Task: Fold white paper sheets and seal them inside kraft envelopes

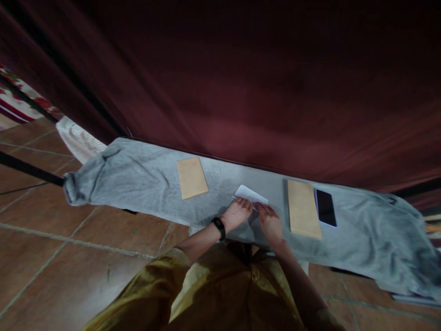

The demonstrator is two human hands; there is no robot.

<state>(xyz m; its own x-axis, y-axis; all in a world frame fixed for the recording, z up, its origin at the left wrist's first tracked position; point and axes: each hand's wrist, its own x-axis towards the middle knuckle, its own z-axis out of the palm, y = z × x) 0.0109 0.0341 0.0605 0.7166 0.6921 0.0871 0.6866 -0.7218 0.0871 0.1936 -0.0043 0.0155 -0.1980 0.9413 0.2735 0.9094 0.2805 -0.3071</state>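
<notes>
A small white sheet of paper (251, 193), apparently folded, lies in front of me on the grey cloth (220, 220). My left hand (238, 213), with a black band on its wrist, has its fingers curled over the paper's near left edge. Against the near right edge, my right hand (270, 223) has its fingertips pressed together on the paper. The fingers partly cover the paper's near side. To the left lies a single flat brown envelope (193, 178). Right of my hands sits a stack of brown envelopes (303, 209), apart from both hands.
A dark-screened phone (325, 208) lies just right of the envelope stack. Behind the narrow cloth-covered surface hangs a dark red curtain (241, 119). A black bar (31, 168) meets the cloth's left end, and brown floor tiles (86, 262) show below.
</notes>
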